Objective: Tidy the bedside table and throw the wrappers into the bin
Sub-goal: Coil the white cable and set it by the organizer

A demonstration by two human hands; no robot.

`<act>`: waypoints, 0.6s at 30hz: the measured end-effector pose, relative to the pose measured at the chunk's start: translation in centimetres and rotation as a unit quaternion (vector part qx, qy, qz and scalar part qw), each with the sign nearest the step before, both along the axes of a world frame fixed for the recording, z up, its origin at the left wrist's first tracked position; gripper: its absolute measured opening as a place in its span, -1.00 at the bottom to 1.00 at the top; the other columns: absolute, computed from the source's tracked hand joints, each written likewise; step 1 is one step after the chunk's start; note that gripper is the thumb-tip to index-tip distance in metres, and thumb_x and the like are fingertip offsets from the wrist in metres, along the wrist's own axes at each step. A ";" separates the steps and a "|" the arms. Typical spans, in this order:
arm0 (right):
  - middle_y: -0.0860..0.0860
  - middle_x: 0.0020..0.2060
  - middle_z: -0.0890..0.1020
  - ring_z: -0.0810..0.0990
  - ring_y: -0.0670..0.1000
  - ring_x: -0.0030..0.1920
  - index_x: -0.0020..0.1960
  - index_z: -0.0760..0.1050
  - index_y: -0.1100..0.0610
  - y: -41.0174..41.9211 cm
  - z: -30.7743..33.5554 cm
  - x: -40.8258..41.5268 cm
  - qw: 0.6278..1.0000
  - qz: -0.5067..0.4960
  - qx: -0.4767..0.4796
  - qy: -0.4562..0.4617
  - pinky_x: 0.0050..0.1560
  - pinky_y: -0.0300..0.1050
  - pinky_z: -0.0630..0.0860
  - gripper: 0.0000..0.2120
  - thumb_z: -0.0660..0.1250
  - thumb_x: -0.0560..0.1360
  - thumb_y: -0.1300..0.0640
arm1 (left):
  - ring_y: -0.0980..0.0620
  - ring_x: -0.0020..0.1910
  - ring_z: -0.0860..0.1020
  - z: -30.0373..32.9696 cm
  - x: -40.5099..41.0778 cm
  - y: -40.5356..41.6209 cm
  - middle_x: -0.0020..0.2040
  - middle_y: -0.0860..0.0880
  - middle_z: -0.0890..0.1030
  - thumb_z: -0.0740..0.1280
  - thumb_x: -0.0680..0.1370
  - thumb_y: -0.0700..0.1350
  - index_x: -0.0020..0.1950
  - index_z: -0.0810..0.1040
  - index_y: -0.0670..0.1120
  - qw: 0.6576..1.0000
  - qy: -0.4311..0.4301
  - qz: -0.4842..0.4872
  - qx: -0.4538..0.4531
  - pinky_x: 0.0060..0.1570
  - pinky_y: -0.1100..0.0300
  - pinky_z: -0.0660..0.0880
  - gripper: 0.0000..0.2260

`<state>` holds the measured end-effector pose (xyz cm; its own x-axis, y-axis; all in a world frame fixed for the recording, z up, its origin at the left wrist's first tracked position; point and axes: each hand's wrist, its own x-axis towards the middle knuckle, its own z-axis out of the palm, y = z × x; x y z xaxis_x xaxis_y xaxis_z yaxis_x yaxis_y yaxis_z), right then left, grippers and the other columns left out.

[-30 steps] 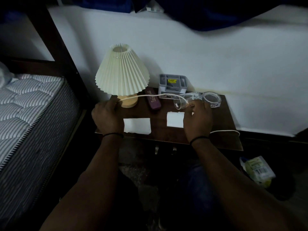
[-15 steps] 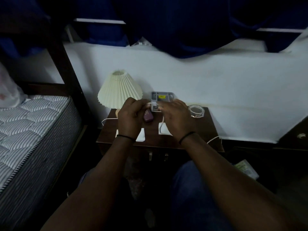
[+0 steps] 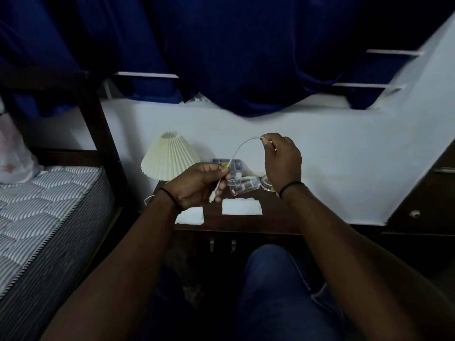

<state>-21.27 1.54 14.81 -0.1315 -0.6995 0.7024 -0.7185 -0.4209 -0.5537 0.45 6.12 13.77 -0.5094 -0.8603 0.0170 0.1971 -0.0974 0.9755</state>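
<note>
A thin white cable (image 3: 240,148) arches in the air above the dark wooden bedside table (image 3: 278,217). My left hand (image 3: 197,185) pinches it near its plug end, which hangs down below my fingers. My right hand (image 3: 282,159) is raised higher and pinches the cable further along. Two white tissues lie on the table: one (image 3: 241,206) in the middle, one (image 3: 190,215) partly under my left wrist. A clear glass (image 3: 246,185) lies on its side behind them.
A pleated cream lamp (image 3: 170,158) stands at the table's back left, a grey box (image 3: 227,166) beside it and a clear round dish (image 3: 267,184) to the right. A striped mattress (image 3: 44,205) is on the left, a dark cabinet (image 3: 423,205) on the right.
Both hands have lifted off the table with the white cable; the right hand has risen higher, stretching the cable into an arch. The view has tilted up toward the blue curtain.
</note>
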 end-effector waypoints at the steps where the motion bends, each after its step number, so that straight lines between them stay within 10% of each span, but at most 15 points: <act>1: 0.02 -0.07 0.64 0.57 -0.01 -0.06 0.11 0.60 0.06 0.1 -0.1 -0.1 1.000 0.004 0.004 -0.006 -0.07 -0.25 0.39 -0.79 0.22 0.62 0.06 | 0.03 -0.46 0.41 0.6 -0.3 0.3 -0.39 -0.06 0.48 0.31 0.57 -0.09 -0.14 0.58 -0.16 1.000 0.012 -0.008 0.001 -0.43 0.18 0.41 -0.83; 8: -0.14 -0.23 0.67 0.64 -0.09 -0.18 0.01 0.62 -0.03 0.7 -0.3 -0.8 0.994 0.069 0.074 -0.045 -0.11 -0.18 0.55 -0.80 0.26 0.58 -0.07 | 0.13 -0.42 0.43 4.9 -2.2 0.7 -0.31 0.01 0.52 0.26 0.57 -0.13 -0.04 0.55 -0.12 0.974 0.224 0.034 -0.007 -0.44 0.29 0.40 -0.90; 18: -0.01 -0.31 0.67 0.54 -0.20 -0.43 0.07 0.62 0.05 2.7 -1.6 0.5 0.935 0.245 0.250 0.050 -0.38 -0.33 0.47 -0.80 0.23 0.61 0.05 | -0.03 0.19 0.63 8.4 -3.0 -0.6 0.24 -0.08 0.60 0.18 0.65 -0.21 0.39 0.40 -0.09 0.917 0.338 0.192 -0.092 0.15 0.11 0.58 -0.70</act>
